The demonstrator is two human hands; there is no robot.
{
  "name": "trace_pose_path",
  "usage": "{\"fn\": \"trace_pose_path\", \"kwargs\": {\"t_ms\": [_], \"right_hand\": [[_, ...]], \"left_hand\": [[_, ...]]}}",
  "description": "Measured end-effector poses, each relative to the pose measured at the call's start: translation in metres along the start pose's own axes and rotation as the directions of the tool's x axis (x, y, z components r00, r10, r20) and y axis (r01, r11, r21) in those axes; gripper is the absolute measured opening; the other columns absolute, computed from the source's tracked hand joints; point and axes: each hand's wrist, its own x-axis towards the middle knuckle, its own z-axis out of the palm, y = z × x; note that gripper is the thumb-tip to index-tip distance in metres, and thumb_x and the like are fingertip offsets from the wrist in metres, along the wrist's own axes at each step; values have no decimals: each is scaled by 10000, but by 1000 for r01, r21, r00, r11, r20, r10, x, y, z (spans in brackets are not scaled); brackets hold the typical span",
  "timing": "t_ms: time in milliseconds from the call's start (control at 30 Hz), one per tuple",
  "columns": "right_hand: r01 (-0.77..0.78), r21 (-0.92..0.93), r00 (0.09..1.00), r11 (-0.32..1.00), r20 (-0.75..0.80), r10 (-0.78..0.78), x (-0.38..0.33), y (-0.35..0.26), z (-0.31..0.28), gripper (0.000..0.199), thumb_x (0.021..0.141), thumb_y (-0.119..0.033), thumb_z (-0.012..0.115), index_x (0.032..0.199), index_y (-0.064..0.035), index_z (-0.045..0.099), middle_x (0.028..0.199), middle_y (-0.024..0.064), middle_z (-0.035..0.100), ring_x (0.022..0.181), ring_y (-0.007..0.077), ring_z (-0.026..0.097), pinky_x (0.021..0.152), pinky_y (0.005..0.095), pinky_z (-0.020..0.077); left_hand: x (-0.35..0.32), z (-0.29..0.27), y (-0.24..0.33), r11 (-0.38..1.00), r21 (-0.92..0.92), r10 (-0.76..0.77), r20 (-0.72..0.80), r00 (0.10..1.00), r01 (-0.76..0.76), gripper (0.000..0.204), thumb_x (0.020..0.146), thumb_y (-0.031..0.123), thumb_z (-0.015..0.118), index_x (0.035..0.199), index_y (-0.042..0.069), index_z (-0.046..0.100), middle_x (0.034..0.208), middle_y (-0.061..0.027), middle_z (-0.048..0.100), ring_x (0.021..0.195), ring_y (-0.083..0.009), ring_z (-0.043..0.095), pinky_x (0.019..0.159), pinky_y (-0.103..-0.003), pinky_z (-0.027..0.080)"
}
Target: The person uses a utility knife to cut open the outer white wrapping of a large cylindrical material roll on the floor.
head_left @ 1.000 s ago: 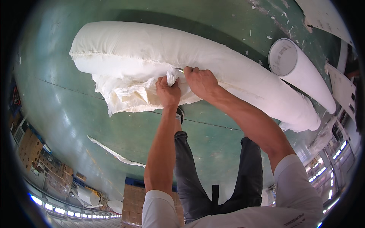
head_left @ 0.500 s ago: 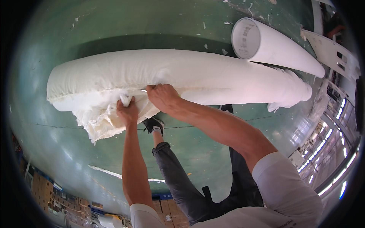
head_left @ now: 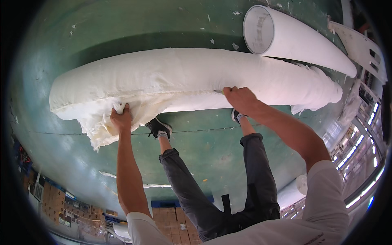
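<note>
A long, thick roll wrapped in soft white sheeting point(head_left: 163, 69) lies crosswise in front of me. Its near side is slit along its length, and a loose crumpled flap of sheeting point(head_left: 98, 128) hangs down at the left. My left hand point(head_left: 121, 119) pinches a bunch of that flap between thumb and fingers. Farther right, my right hand point(head_left: 241, 100) is closed round a small knife point(head_left: 219, 91), its thin blade pointing left against the sheeting at the slit line. The knife's handle is mostly hidden in my fist.
Behind the right end lies a large white tube point(head_left: 310, 41) with an open round end. My feet in dark shoes point(head_left: 160, 127) stand close to the roll. White scraps dot the green floor point(head_left: 196, 151). Cardboard boxes point(head_left: 173, 222) on a blue pallet are behind me.
My right hand with the knife has moved right along the roll, and the slit now reaches farther right. The left hand still holds the flap, slightly farther left in view.
</note>
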Motion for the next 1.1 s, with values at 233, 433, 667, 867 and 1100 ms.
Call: {"fn": "trace_pose_path", "kwargs": {"t_ms": [233,433,667,867,1100], "right_hand": [[-128,-178,978,976,142,154,-109,133,67,304,834,-71,570,1124,-8,506,933,163,682,763,314,708,672,445,570],[-266,-300,909,916,239,342,-125,119,44,231,896,-117,535,1104,-18,518,861,161,683,785,307,716,663,458,563],[170,251,967,953,-231,-112,104,-166,-50,179,950,-175,558,1003,-7,526,832,180,676,715,373,684,609,490,542],[116,182,979,977,-187,-81,190,-245,-84,130,853,-79,557,958,-4,539,812,176,692,736,343,712,609,451,562],[88,34,996,996,-34,-87,104,-135,-40,151,869,-56,539,1005,11,529,844,178,687,757,336,708,643,444,572]], "left_hand": [[-1,3,8,998,11,-61,40,997,61,313,804,198,830,999,-10,700,917,-115,746,798,-206,682,736,-369,532],[-1,-1,-7,997,55,57,-16,998,-56,364,790,234,804,1031,-10,678,965,-177,734,898,-310,700,810,-428,531],[-7,-4,9,1000,-12,21,-6,1000,-22,291,736,175,827,941,12,700,952,-175,683,926,-406,637,828,-474,497],[-6,-3,21,996,-43,75,-3,997,-75,223,726,129,811,892,21,709,915,-164,660,911,-403,615,813,-486,482],[-6,-10,10,997,-25,67,-4,998,-67,221,728,120,815,890,17,706,889,-159,657,895,-407,617,800,-493,484]]}}
